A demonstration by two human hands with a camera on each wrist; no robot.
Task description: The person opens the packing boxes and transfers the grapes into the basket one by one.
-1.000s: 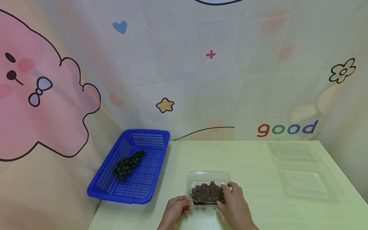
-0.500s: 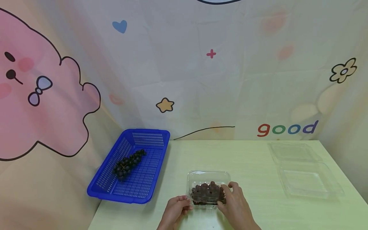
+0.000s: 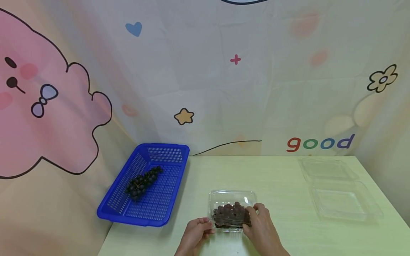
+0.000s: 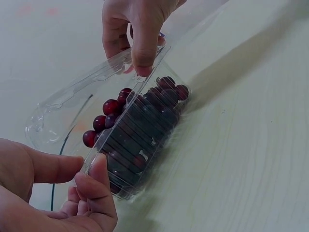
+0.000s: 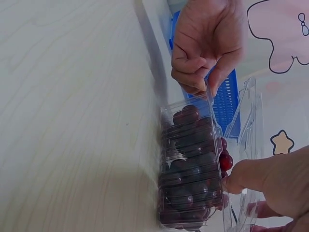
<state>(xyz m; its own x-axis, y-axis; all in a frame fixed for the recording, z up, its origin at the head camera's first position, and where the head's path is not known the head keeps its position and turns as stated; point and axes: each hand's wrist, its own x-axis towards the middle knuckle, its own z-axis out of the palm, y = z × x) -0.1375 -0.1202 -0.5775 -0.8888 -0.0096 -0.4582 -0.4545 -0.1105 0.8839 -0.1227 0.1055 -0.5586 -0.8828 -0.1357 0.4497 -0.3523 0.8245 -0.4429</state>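
An opened clear plastic clamshell box (image 3: 232, 195) sits at the table's near middle, filled with dark red grapes (image 3: 229, 215). Some grapes rise above its front rim. At the box's front left corner, my left hand (image 3: 196, 229) pinches the rim between thumb and fingers, as the left wrist view shows (image 4: 72, 188). My right hand (image 3: 263, 227) reaches over the right end, its curled fingers and thumb around the grapes there. In the right wrist view, the thumb (image 5: 246, 175) touches the grapes at the rim. The exact grip of its other fingers is partly hidden.
A blue slotted basket (image 3: 173, 192) stands on the left, with a bunch of black grapes (image 3: 141, 185) inside. On the right lies another opened clear plastic container (image 3: 342, 199). A printed cloth (image 3: 224, 99) hangs behind the table (image 3: 282, 185).
My right hand has shifted very slightly to the right at the box's end. The left hand, the box and the basket stay where they were.
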